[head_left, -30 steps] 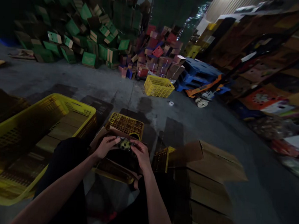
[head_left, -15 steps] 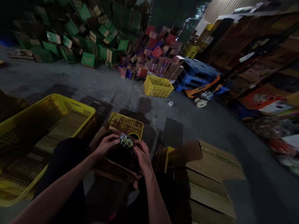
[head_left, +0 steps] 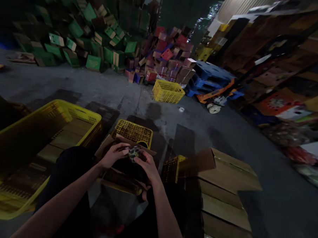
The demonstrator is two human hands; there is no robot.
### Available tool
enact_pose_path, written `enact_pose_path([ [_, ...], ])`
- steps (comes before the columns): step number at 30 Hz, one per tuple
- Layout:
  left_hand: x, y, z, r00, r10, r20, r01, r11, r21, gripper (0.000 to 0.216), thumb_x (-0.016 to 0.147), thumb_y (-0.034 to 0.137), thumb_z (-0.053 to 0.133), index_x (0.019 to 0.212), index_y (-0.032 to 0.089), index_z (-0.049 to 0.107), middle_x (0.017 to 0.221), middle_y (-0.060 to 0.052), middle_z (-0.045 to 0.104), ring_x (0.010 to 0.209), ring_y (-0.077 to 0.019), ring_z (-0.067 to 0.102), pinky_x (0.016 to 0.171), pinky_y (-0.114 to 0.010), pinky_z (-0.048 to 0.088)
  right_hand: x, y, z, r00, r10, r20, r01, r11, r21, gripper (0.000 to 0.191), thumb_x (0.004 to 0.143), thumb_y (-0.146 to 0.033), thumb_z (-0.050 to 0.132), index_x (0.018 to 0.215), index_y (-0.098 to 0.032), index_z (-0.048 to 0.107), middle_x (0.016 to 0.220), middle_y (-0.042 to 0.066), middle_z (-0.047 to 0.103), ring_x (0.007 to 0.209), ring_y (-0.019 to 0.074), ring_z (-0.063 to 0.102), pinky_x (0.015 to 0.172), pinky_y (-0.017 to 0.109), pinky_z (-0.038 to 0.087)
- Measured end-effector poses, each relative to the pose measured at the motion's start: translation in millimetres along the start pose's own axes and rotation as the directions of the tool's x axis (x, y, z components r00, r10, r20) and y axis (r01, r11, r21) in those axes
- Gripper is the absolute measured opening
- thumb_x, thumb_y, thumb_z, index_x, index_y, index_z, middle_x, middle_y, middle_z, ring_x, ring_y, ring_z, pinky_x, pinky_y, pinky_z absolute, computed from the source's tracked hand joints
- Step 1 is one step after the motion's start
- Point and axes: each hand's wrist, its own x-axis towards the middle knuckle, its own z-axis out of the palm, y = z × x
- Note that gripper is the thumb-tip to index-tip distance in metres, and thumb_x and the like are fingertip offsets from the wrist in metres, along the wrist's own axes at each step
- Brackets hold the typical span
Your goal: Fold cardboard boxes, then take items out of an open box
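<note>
Between my hands is a small clear plastic packet with dark spots and a yellow-green tint; its contents are too small to make out. My left hand pinches its left side, fingers closed. On its right side my right hand grips it with thumb and fingers. Both hands are above an open cardboard box standing between my knees, its inside dark. Just beyond the box is an upturned yellow crate.
A large yellow crate holding cardboard boxes stands at my left. Brown cartons are at my right. Ahead on the floor are another yellow crate, an orange pallet jack, blue pallets and heaped green boxes.
My hands have come closer together, the right one moving left and over the packet. The packet has turned and now looks more bunched up. The surroundings are unchanged.
</note>
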Motion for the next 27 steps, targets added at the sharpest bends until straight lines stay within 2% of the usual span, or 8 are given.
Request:
enact_pose_path([
  [3,-2.0,0.9,2.4,0.997,-0.021,0.077,0.028,0.996,-0.09,0.062,0.075,0.036,0.085,0.132,0.023,0.064,0.134,-0.011,0.064,0.122,-0.029,0.06,0.1,-0.041,0.051,-0.1,2.6,0.7,1.0,0.028,-0.013,-0.025,0.989,0.143,0.052,0.072,-0.042,0.084,0.119,-0.027,0.069,0.117,0.003,0.074,0.112,0.0269,0.066,0.104,0.044,0.047],
  [7,-3.2,-3.4,4.3,0.974,-0.101,0.203,0.109,0.994,-0.028,0.067,0.077,0.037,0.084,0.138,0.024,0.06,0.14,-0.012,0.061,0.128,-0.0306,0.056,0.104,-0.04,0.047,-1.1,2.7,4.2,1.0,-0.001,-0.008,0.003,0.978,0.207,0.047,0.074,-0.042,0.083,0.117,-0.027,0.069,0.117,0.003,0.073,0.113,0.0264,0.065,0.104,0.042,0.048],
  [10,-3.3,-6.2,4.0,0.962,-0.118,0.247,0.115,0.993,0.026,0.063,0.083,0.044,0.078,0.14,0.023,0.059,0.14,-0.012,0.061,0.129,-0.0304,0.055,0.104,-0.04,0.047,-1.4,0.7,5.5,1.0,-0.028,0.009,0.026,0.985,0.169,0.045,0.075,-0.042,0.082,0.115,-0.027,0.07,0.117,0.003,0.073,0.112,0.0257,0.065,0.103,0.041,0.047],
  [14,-3.9,-4.6,3.8,0.958,-0.131,0.257,0.1,0.986,0.131,0.066,0.086,0.051,0.071,0.144,0.023,0.054,0.138,-0.011,0.063,0.127,-0.0303,0.057,0.101,-0.04,0.05,-1.9,-3.7,4.5,1.0,-0.005,-0.016,0.007,0.995,0.103,0.042,0.075,-0.043,0.082,0.111,-0.026,0.072,0.109,0.002,0.075,0.103,0.0249,0.067,0.096,0.038,0.05],
  [19,-2.9,-0.9,6.0,0.947,-0.043,0.319,-0.03,0.975,0.222,0.061,0.087,0.047,0.072,0.14,0.019,0.059,0.136,-0.009,0.064,0.128,-0.0292,0.056,0.11,-0.041,0.042,-2.6,-4.5,1.0,0.999,0.009,-0.04,-0.007,0.999,0.044,0.03,0.08,-0.045,0.077,0.102,-0.025,0.077,0.1,0.001,0.076,0.095,0.0236,0.068,0.089,0.036,0.051],
  [24,-2.4,0.7,6.9,0.935,-0.061,0.348,-0.026,0.97,0.24,0.071,0.079,0.037,0.081,0.142,0.02,0.055,0.141,-0.01,0.06,0.13,-0.0314,0.054,0.112,-0.043,0.04,1.1,8.0,-2.7,0.982,0.003,-0.191,0.019,0.993,0.113,0.026,0.073,-0.041,0.081,0.094,-0.025,0.078,0.096,0.002,0.077,0.09,0.0232,0.068,0.085,0.036,0.051],
  [27,-2.1,-0.1,7.1,0.936,-0.082,0.342,-0.016,0.961,0.275,0.069,0.078,0.036,0.08,0.14,0.017,0.058,0.138,-0.011,0.063,0.127,-0.0319,0.057,0.111,-0.045,0.041,2.4,11.4,-4.6,0.968,-0.002,-0.25,0.051,0.98,0.191,0.026,0.07,-0.039,0.081,0.092,-0.026,0.075,0.095,0.001,0.075,0.088,0.0221,0.068,0.081,0.034,0.052],
])
